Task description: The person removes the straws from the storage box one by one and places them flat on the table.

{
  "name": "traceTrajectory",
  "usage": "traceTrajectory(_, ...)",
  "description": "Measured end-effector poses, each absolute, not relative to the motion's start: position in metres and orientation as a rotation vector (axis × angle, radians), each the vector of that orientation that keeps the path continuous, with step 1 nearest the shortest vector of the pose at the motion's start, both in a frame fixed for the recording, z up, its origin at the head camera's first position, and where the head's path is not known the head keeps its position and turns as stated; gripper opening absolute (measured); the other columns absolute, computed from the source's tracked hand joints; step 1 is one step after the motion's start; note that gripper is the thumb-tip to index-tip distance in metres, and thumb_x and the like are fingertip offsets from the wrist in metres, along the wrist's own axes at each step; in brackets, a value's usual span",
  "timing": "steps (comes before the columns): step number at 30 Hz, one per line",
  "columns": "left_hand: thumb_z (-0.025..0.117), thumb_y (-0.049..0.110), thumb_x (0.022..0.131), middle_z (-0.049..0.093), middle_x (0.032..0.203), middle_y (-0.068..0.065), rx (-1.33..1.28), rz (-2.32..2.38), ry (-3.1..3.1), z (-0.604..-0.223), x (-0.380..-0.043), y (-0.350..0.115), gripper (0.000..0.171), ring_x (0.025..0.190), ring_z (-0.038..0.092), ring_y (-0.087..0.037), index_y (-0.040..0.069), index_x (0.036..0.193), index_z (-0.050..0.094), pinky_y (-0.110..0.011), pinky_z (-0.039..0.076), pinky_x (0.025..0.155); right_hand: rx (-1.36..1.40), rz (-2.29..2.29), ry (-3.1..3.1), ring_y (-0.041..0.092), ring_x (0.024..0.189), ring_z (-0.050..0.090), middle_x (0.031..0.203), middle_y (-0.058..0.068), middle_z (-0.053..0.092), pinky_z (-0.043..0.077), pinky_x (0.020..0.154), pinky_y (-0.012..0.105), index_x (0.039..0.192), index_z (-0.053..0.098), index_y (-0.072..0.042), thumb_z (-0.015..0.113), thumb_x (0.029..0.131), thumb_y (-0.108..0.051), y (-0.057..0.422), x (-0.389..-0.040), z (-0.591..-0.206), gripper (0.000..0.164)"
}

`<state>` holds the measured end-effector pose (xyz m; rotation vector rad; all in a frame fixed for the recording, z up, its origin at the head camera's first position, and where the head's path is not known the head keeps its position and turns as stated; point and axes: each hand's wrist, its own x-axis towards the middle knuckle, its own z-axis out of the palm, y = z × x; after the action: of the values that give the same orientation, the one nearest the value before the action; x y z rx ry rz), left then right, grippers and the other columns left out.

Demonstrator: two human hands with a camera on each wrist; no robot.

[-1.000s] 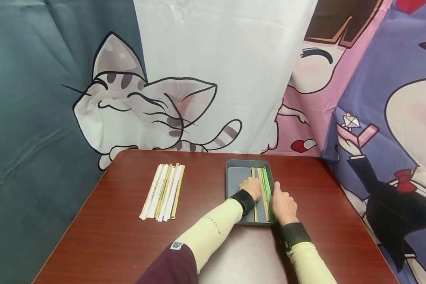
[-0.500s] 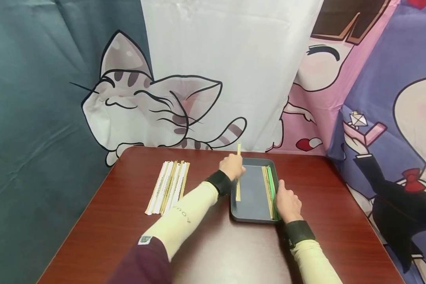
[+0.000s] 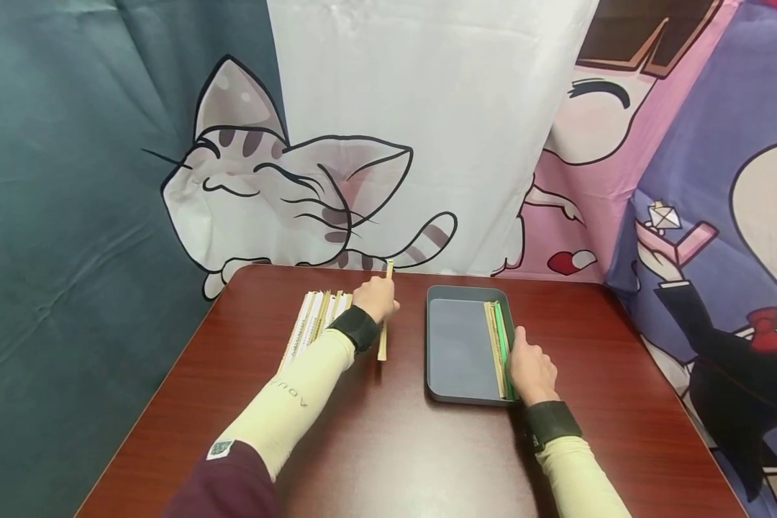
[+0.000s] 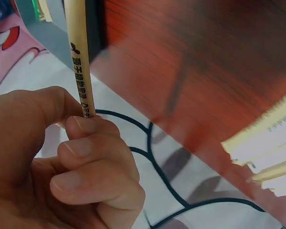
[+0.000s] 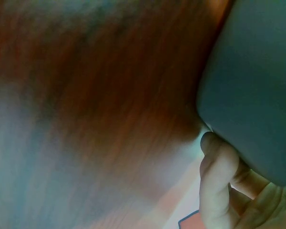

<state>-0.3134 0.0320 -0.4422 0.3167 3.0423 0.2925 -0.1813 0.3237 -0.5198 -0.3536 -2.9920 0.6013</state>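
My left hand (image 3: pixel 375 298) pinches a slim tan paper-wrapped stick (image 3: pixel 383 345), held near upright over the table between the tray and a row of similar sticks. Black printed characters run down the held stick (image 4: pixel 77 52) in the left wrist view, with its lower part vanishing behind my curled fingers. The grey tray (image 3: pixel 460 345) has tan sticks (image 3: pixel 495 345) and a green one (image 3: pixel 501 331) lined up along its right wall. At that wall my right hand (image 3: pixel 534 367) holds the tray's edge; fingertips meet its outside in the right wrist view.
Left of the tray lies the row of white and tan wrapped sticks (image 3: pixel 311 320), partly covered by my left forearm. Behind the reddish-brown table (image 3: pixel 388 432) hangs a curtain (image 3: pixel 375 72) printed with a cat and cartoon figures.
My left hand has lifted the tan stick out of the tray and carried it leftward toward the row. My right hand stays at the tray's right side.
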Motion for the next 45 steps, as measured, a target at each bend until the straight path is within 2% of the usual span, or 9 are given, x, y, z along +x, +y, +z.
traceTrajectory(6,0.071,0.022,0.09,0.072,0.104,-0.018,0.298,0.247,3.06,-0.45,-0.314,0.006,0.019,0.09,0.072,-0.037,0.005,0.099,0.074,-0.051,0.056,0.075,-0.366,0.611,-2.996,0.04,0.065,0.061,0.076,0.02,0.059,0.045,0.055,0.053,0.118,0.039,-0.007,0.046,0.102,-0.01,0.324,-0.181,-0.521,0.018)
traceTrajectory(14,0.07,0.02,0.092,0.069,0.123,-0.021,0.304,0.154,2.984,-0.466,-0.31,-0.024,0.03,0.108,0.068,-0.039,0.003,0.116,0.071,-0.052,0.056,0.085,-0.362,0.619,-3.006,0.039,0.065,0.06,0.076,0.02,0.059,0.045,0.054,0.052,0.119,0.038,-0.006,0.046,0.102,-0.008,0.325,-0.181,-0.519,0.019)
traceTrajectory(18,0.073,0.021,0.09,0.069,0.124,-0.021,0.282,0.14,2.976,-0.476,-0.31,-0.033,0.033,0.105,0.069,-0.038,0.0,0.116,0.07,-0.053,0.057,0.083,-0.365,0.616,-3.006,0.039,0.065,0.06,0.075,0.019,0.058,0.045,0.054,0.052,0.117,0.038,-0.006,0.046,0.101,-0.008,0.324,-0.181,-0.518,0.017)
traceTrajectory(25,0.074,0.022,0.09,0.071,0.121,-0.019,0.239,0.115,2.941,-0.492,-0.307,-0.036,0.024,0.103,0.07,-0.039,0.004,0.105,0.073,-0.055,0.056,0.082,-0.384,0.619,-3.02,0.038,0.065,0.06,0.076,0.02,0.058,0.045,0.055,0.052,0.118,0.038,-0.007,0.045,0.102,-0.009,0.324,-0.181,-0.518,0.018)
traceTrajectory(32,0.072,0.019,0.091,0.071,0.12,-0.019,0.171,0.099,2.887,-0.5,-0.309,-0.039,0.024,0.104,0.07,-0.039,0.006,0.111,0.074,-0.058,0.054,0.082,-0.382,0.611,-3.021,0.038,0.065,0.06,0.076,0.019,0.058,0.045,0.055,0.052,0.119,0.038,-0.006,0.045,0.102,-0.009,0.323,-0.182,-0.518,0.019)
traceTrajectory(38,0.069,0.016,0.091,0.071,0.118,-0.019,0.134,0.12,2.886,-0.504,-0.314,-0.041,0.027,0.1,0.071,-0.038,0.005,0.115,0.074,-0.057,0.055,0.077,-0.385,0.618,-3.019,0.039,0.064,0.06,0.075,0.02,0.058,0.044,0.054,0.052,0.118,0.037,-0.006,0.043,0.102,-0.009,0.323,-0.182,-0.518,0.017)
traceTrajectory(45,0.07,0.02,0.092,0.071,0.12,-0.02,0.113,0.128,2.883,-0.503,-0.313,-0.04,0.032,0.102,0.07,-0.038,0.005,0.119,0.072,-0.056,0.056,0.077,-0.38,0.62,-3.021,0.039,0.065,0.06,0.076,0.02,0.058,0.044,0.055,0.052,0.118,0.037,-0.006,0.042,0.102,-0.009,0.323,-0.182,-0.516,0.017)
